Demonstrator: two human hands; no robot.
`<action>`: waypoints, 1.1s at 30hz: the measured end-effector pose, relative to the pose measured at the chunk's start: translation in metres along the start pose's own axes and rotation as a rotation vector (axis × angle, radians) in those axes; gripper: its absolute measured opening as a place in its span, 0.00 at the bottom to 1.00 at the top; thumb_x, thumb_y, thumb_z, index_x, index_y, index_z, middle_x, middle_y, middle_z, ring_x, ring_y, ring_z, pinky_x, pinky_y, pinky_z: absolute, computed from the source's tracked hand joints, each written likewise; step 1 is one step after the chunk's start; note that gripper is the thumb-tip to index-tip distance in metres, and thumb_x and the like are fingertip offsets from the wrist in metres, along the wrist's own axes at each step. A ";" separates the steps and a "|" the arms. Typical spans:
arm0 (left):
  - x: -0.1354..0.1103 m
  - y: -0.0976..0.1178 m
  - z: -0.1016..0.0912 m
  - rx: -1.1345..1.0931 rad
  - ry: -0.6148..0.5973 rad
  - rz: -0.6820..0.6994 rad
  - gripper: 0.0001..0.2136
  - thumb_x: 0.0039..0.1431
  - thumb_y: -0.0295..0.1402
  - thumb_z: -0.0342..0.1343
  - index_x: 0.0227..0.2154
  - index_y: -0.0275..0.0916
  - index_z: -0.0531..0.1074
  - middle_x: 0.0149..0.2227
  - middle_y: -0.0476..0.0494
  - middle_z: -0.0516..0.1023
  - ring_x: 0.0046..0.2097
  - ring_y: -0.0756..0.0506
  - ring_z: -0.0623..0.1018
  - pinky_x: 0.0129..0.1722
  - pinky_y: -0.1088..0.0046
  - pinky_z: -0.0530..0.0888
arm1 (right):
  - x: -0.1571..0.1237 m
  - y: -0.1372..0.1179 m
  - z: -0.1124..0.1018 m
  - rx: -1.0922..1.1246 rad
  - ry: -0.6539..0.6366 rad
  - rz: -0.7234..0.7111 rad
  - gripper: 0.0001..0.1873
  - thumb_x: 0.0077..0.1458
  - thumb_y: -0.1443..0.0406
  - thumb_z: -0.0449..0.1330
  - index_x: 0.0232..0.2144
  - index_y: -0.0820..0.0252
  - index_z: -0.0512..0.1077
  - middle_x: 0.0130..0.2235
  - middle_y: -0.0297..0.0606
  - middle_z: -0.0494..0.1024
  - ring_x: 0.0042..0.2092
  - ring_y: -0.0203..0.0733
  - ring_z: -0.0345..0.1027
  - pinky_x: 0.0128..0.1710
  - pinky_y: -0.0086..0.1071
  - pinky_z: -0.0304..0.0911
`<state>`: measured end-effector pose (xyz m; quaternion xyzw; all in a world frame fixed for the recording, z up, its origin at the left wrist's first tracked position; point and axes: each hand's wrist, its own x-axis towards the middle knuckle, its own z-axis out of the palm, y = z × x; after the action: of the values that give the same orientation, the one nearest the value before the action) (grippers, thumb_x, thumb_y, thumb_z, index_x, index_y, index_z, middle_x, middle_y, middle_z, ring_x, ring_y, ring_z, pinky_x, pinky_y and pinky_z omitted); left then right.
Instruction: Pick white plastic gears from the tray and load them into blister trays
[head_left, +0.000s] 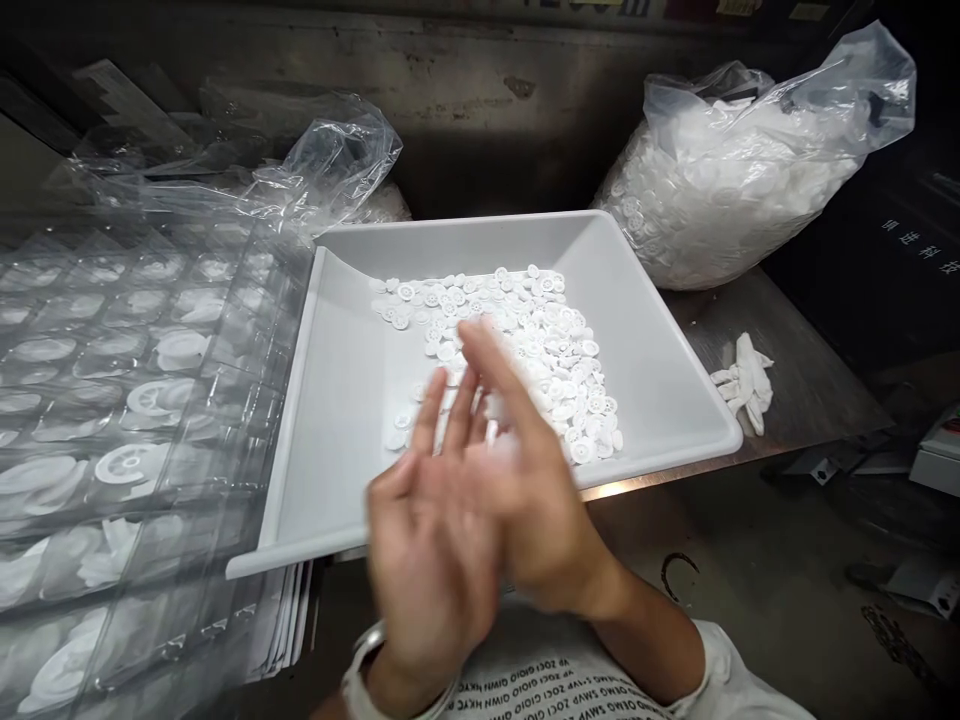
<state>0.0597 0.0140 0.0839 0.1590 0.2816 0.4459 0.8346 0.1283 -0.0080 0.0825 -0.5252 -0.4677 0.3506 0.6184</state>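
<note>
At the front edge of the grey tray (pixel 660 370), both hands are positioned close together, partly overlapping the tray. The left hand (pixel 431 550) is palm up, with its fingers extended toward the tray's middle; this attitude would suit supporting small parts. The right hand (pixel 544 490) lies across its right side. Motion blur obscures the grip of the right hand; a white patch shows between the hands, but whether either holds a piece cannot be told.

Loose white discs (pixel 585 450), several with spoke-like openings, are spread over the tray floor, mainly in its middle and toward its right side. The raised walls probably serve to retain them.

Left of the tray, clear compartment packs (pixel 150 400) contain white parts; their position beside the tray edge appears to keep both within arm's reach. Behind the tray's right corner stands a filled plastic bag (pixel 735 190), likely placed there to leave the front accessible. A second clear bag (pixel 337 160) is behind the left corner. Right of the tray, a crumpled white item (pixel 746 385) lies on the bench (pixel 817 370), apart from the discs.
</note>
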 end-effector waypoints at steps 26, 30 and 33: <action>0.011 0.007 -0.005 -0.283 0.021 -0.299 0.24 0.60 0.28 0.45 0.60 0.38 0.60 0.54 0.39 0.73 0.59 0.43 0.69 0.63 0.60 0.60 | -0.024 0.014 -0.031 -0.581 -0.032 0.079 0.32 0.59 0.57 0.57 0.63 0.47 0.52 0.67 0.34 0.45 0.68 0.39 0.38 0.66 0.38 0.44; 0.010 0.006 -0.007 -0.305 -0.023 -0.290 0.24 0.60 0.29 0.44 0.60 0.36 0.59 0.55 0.37 0.73 0.58 0.43 0.70 0.63 0.60 0.60 | -0.026 0.017 -0.033 -0.528 -0.039 0.073 0.33 0.59 0.57 0.58 0.63 0.48 0.50 0.67 0.36 0.46 0.68 0.41 0.38 0.66 0.41 0.43; 0.010 0.005 -0.007 -0.325 -0.040 -0.305 0.24 0.61 0.30 0.44 0.60 0.35 0.59 0.55 0.36 0.73 0.58 0.43 0.70 0.63 0.61 0.60 | -0.028 0.018 -0.034 -0.494 -0.039 0.082 0.37 0.58 0.58 0.59 0.64 0.47 0.47 0.67 0.35 0.46 0.68 0.40 0.37 0.67 0.41 0.42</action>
<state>0.0565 0.0254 0.0773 -0.0129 0.2100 0.3508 0.9125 0.1526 -0.0408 0.0592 -0.6719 -0.5295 0.2607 0.4475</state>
